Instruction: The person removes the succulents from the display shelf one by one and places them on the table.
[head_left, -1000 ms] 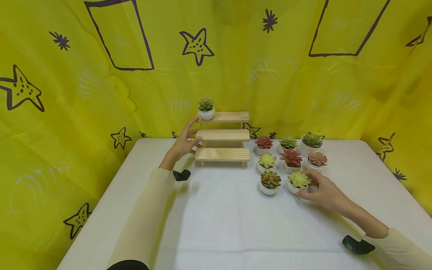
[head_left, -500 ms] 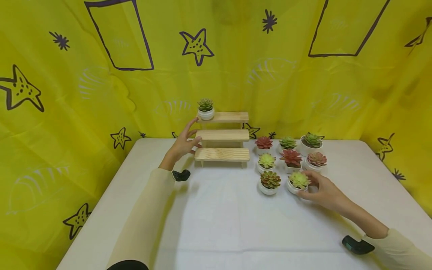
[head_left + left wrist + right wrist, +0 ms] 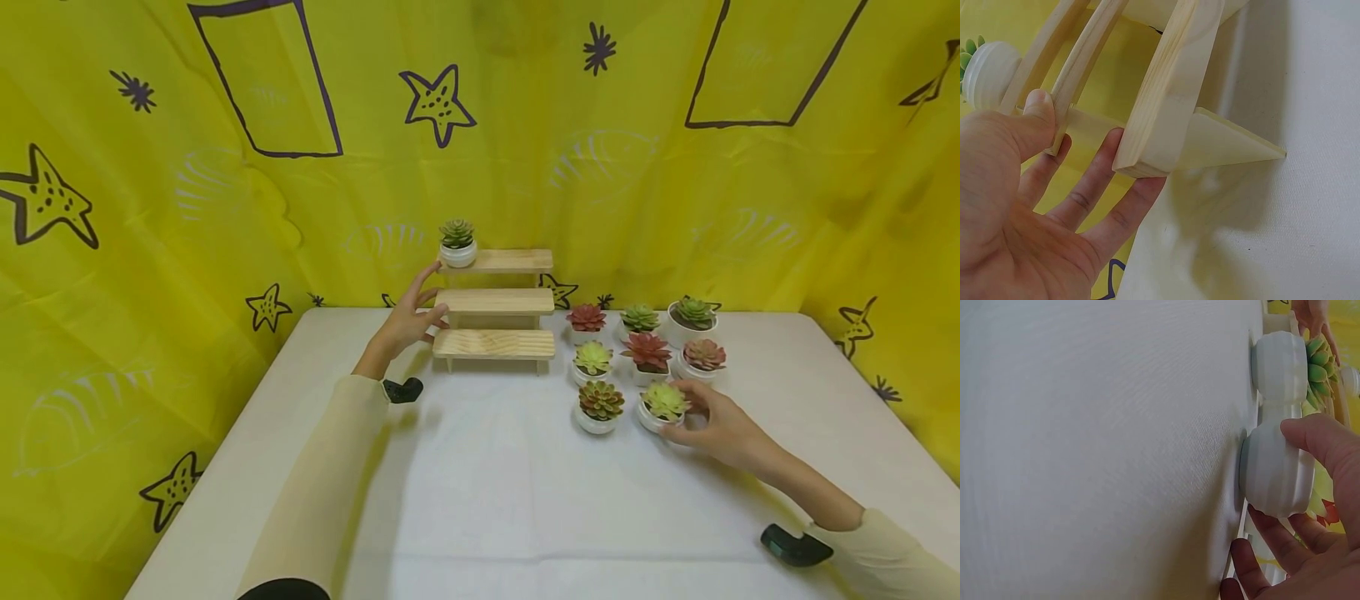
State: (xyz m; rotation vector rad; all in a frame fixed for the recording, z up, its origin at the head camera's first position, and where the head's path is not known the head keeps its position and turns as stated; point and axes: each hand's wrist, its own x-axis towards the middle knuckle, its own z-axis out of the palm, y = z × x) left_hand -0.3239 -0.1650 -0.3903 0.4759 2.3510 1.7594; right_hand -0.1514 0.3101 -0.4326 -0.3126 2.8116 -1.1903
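Note:
In the head view my left hand [image 3: 408,321] holds the left side of a three-tier wooden display stand [image 3: 495,300]. Up close in the left wrist view, the thumb lies against the edge of the middle board [image 3: 1079,69] and fingertips touch the lowest board [image 3: 1166,94]. A green potted succulent [image 3: 457,243] stands at the left end of the top tier. My right hand [image 3: 720,427] grips a pale-green potted succulent [image 3: 664,404] by its white pot [image 3: 1275,472], thumb on one side and fingers on the other. That pot appears to sit on the table.
Several other white-potted succulents cluster right of the stand: a brown-green one [image 3: 600,408] beside the gripped pot, a yellow-green one [image 3: 593,360], red ones [image 3: 648,352], a pink one [image 3: 703,356] and green ones [image 3: 693,313]. A yellow patterned curtain [image 3: 517,183] hangs behind the white table [image 3: 480,492].

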